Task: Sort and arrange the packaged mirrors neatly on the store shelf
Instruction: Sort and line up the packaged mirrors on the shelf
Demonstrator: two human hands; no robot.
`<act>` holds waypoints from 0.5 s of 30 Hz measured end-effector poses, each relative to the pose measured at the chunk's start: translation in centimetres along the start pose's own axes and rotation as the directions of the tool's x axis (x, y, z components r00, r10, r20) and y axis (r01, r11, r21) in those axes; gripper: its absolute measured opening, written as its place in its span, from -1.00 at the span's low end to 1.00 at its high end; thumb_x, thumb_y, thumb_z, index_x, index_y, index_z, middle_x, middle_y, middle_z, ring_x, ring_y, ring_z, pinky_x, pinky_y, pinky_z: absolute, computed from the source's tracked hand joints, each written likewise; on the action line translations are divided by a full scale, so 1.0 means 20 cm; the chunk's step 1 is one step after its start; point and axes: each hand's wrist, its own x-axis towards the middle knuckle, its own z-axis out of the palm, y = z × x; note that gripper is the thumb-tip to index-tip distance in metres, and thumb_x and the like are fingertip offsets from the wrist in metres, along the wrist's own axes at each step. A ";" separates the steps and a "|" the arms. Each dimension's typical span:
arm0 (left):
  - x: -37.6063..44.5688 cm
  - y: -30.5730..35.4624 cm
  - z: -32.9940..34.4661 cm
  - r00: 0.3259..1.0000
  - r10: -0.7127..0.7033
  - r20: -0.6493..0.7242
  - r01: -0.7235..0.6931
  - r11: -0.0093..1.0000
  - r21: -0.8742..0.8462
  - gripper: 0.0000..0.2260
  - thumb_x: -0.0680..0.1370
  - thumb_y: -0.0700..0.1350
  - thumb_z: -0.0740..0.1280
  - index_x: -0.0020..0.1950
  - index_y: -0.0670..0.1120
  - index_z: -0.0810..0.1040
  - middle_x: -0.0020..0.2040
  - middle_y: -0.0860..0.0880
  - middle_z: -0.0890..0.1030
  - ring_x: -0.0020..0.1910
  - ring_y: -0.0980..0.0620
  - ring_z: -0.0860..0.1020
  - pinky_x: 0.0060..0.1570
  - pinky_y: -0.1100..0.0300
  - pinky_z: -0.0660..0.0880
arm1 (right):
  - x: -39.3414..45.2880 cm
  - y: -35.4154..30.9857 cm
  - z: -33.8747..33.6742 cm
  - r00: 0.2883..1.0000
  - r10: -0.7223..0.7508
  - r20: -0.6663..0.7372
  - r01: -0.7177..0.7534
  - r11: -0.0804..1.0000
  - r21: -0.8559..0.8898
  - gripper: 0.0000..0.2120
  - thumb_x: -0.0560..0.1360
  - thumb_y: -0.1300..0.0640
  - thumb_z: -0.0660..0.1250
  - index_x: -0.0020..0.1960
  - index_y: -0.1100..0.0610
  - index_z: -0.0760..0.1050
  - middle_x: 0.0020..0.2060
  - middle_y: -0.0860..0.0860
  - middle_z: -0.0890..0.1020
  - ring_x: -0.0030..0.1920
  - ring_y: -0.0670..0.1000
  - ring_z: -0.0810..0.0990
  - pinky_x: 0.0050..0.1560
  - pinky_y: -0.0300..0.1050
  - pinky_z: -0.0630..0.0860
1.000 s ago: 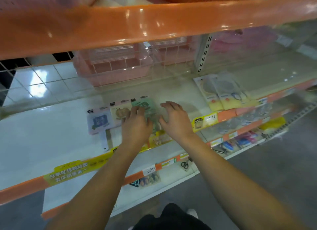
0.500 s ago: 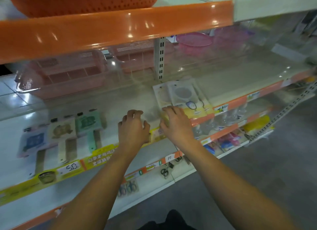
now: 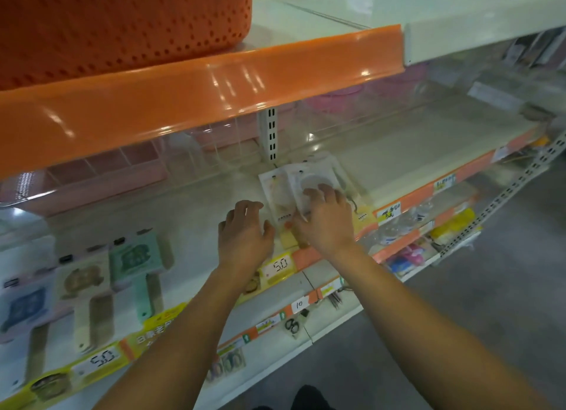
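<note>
Your right hand (image 3: 326, 221) lay with fingers spread on the stack of packaged mirrors (image 3: 303, 186) on the shelf (image 3: 413, 164), while your left hand (image 3: 245, 235) hovered beside it, fingers loosely curled, holding nothing.

right hand (image 3: 326, 220) covers lower part of the mirror packs (image 3: 301, 184), so contact underneath is unclear. blue mirror pack (image 3: 23, 305) cut off by left edge. orange basket (image 3: 122, 27) cropped at top. label print (image 3: 156, 333) too blurry to read. items on lower shelf (image 3: 407, 256) smeared, can't identify.
</note>
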 end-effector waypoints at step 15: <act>0.11 0.00 0.08 0.987 -0.159 0.026 0.157 0.987 0.040 -0.67 0.55 -0.01 0.23 0.31 0.00 0.42 0.31 0.01 0.40 0.23 -0.04 0.43 0.17 0.04 0.35 | 0.27 0.10 0.11 0.953 0.112 0.283 -0.071 0.986 -0.151 -0.45 0.41 -0.28 0.22 0.34 -0.11 0.27 0.42 0.16 0.21 0.38 0.31 0.19 0.35 0.19 0.22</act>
